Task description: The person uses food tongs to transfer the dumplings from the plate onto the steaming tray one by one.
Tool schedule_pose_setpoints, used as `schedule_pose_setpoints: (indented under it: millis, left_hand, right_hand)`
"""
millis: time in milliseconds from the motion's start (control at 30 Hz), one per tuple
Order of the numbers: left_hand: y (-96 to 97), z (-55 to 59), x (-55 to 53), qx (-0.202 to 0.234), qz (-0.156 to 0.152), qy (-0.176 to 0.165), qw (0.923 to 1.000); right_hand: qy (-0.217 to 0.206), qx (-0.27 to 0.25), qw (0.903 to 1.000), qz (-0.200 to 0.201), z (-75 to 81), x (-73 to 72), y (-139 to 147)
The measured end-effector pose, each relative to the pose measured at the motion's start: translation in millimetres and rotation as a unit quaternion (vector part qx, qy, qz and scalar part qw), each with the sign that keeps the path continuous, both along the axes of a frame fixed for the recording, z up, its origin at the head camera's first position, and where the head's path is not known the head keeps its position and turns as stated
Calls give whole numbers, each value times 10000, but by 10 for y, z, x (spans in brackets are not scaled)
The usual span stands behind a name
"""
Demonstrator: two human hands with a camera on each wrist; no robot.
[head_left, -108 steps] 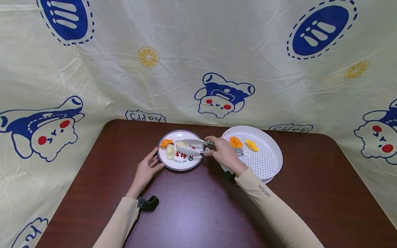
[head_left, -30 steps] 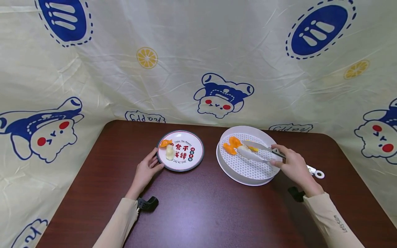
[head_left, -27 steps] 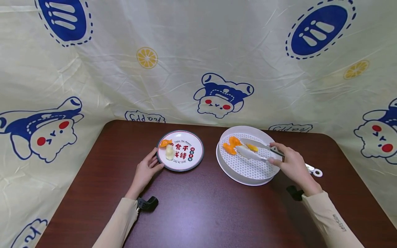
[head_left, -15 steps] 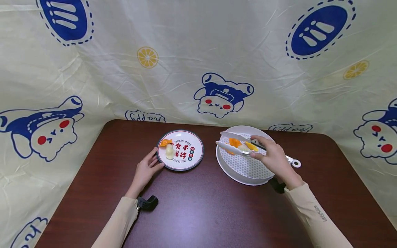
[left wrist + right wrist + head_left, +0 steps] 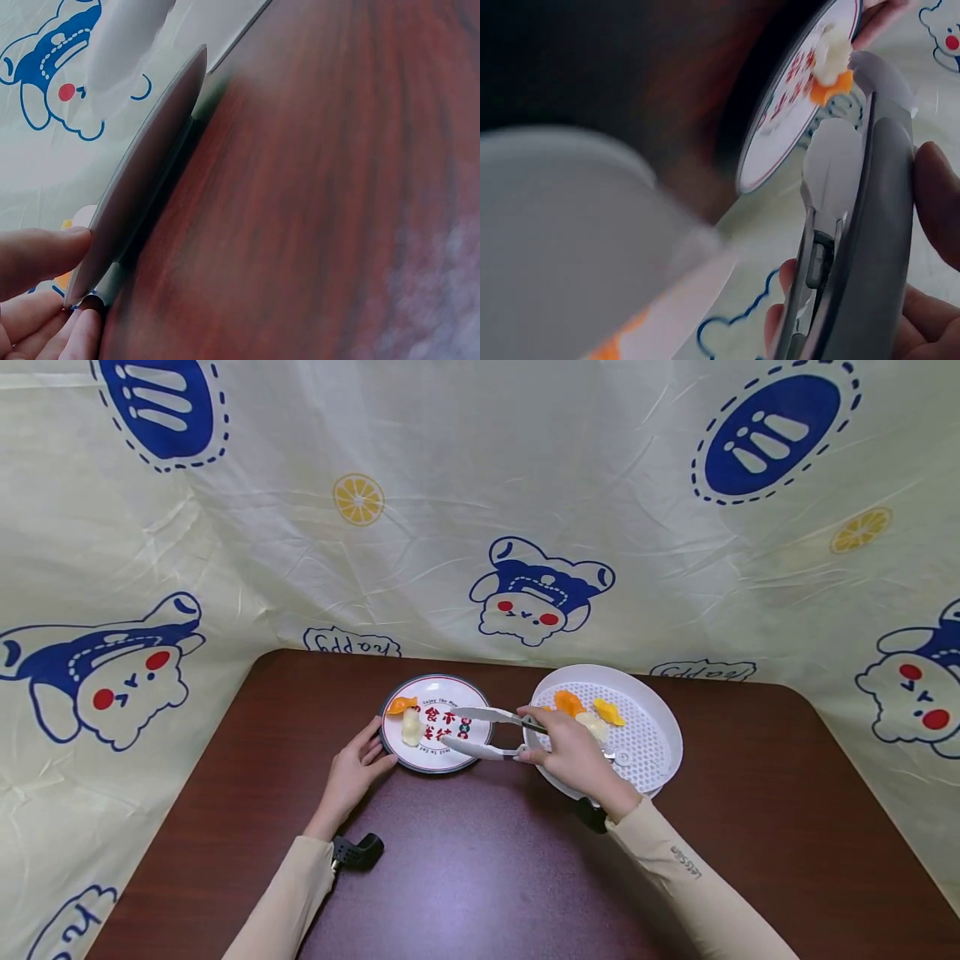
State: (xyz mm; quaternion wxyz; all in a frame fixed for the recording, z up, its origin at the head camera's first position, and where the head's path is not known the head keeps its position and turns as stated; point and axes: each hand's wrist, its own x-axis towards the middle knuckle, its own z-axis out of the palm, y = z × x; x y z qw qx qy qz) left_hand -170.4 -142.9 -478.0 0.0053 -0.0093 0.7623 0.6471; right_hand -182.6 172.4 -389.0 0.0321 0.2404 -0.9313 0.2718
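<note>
My left hand (image 5: 352, 777) holds the left rim of a round white plate (image 5: 431, 763) with red lettering. In the left wrist view, the thumb lies on the upper side of the plate (image 5: 142, 176) and the fingers are under its edge. My right hand (image 5: 579, 756) grips a pair of tongs (image 5: 483, 750), their arms apart over the plate's right half with nothing between them. An orange dumpling-like piece (image 5: 402, 705) and a white piece (image 5: 412, 727) lie at the plate's left. Under and behind my right hand stands a round white tray with a perforated base (image 5: 652, 743).
Inside the perforated tray are an orange piece (image 5: 568, 702), a yellow piece (image 5: 609, 712) and a white piece (image 5: 592, 727); another orange one is mostly hidden. The brown table (image 5: 450, 860) ends at a patterned cloth (image 5: 420, 568) behind.
The tongs took a white piece from the plate to the perforated tray and let it go. My right hand has since moved left, bringing the spread tongs over the plate. My left hand stays still.
</note>
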Motion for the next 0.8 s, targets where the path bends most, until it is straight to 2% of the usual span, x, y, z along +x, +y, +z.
schedule_pose_setpoints:
  millis: [367,433,667,800]
  left_hand:
    - [6,23,17,-42,-16,-55,10000]
    - [13,62,34,9,-41,-62,10000]
    - [57,336,143,-22,-89,-116,9999]
    - [56,338,151,-12,-90,-102,9999]
  right_hand:
    - [-322,327,9989,-62,-57,-14,-408]
    - [-325,396,9986,-111,-73,-14,-463]
    - [-264,401,9985,-256,-116,6,-616]
    - [-208,518,9978,-355,-155,11,-681]
